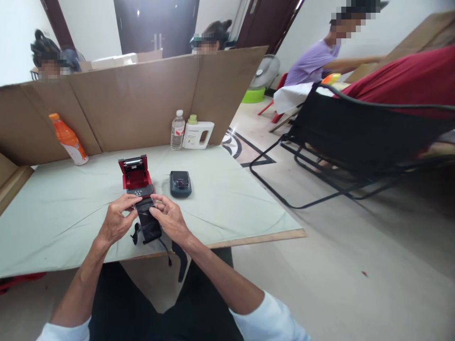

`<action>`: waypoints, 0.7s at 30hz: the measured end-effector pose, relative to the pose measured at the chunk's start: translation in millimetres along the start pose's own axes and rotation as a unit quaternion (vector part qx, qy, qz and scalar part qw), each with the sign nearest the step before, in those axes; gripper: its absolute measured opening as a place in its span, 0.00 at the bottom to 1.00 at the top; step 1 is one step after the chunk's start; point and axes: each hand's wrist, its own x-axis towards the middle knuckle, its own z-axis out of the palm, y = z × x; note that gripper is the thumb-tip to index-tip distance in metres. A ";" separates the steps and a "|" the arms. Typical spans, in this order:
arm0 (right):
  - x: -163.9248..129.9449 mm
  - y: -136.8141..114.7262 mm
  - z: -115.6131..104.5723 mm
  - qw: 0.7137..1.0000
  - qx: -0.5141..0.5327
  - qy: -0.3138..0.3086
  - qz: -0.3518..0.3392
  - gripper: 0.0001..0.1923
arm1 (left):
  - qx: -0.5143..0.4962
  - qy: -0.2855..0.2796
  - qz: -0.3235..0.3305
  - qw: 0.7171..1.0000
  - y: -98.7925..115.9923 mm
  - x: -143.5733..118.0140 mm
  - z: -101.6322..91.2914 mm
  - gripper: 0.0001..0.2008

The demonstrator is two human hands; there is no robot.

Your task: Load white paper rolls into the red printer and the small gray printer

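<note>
pinching a black pouch near the table edge, both hands' grips.

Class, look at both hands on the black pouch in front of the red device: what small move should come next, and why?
Probably spread the black pouch open with the left hand and right hand: both pinch its top edge, and the red device sits just beyond it with its lid up.

Black pouch top hidden under fingers; nearby faces blurred.
</note>
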 end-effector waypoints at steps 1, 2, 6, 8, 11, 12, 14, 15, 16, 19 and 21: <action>6.5 -0.6 1.2 1.000 -0.005 0.002 -0.006 0.27 | 0.004 0.003 0.004 1.000 -3.4 4.3 -2.3 0.16; 13.1 -1.2 2.5 1.000 -0.010 0.003 -0.012 0.26 | 0.007 0.006 0.006 1.000 -6.4 8.7 -4.4 0.15; 32.0 -4.2 7.4 1.000 -0.017 0.014 -0.009 0.28 | 0.028 0.021 0.021 0.999 -8.3 20.0 -10.3 0.15; 33.5 -6.2 8.1 1.000 -0.007 0.006 0.008 0.29 | 0.058 0.030 0.048 0.997 -1.9 19.2 -10.9 0.16; 28.4 -10.0 5.7 0.998 0.025 -0.035 0.035 0.26 | 0.084 0.014 0.089 0.992 12.9 14.2 -12.3 0.15; 26.0 -11.6 4.3 0.997 0.040 -0.050 0.049 0.25 | 0.081 -0.004 0.094 0.992 18.0 13.2 -14.0 0.15; 21.7 -15.9 1.5 0.991 0.075 -0.071 0.080 0.25 | 0.069 -0.041 0.094 0.992 27.3 13.9 -19.9 0.15; 19.9 -18.6 0.5 0.988 0.093 -0.078 0.095 0.25 | 0.066 -0.053 0.092 0.992 31.5 15.4 -23.7 0.14; 18.1 -21.6 -0.2 0.985 0.108 -0.085 0.107 0.25 | 0.066 -0.060 0.090 0.992 35.4 17.6 -27.5 0.13; 12.7 -31.3 0.6 0.979 0.127 -0.113 0.114 0.23 | 0.086 -0.069 0.094 0.989 45.6 24.3 -35.5 0.10; 8.5 -36.3 2.4 0.979 0.117 -0.126 0.106 0.23 | 0.103 -0.080 0.097 0.987 51.4 26.7 -36.8 0.09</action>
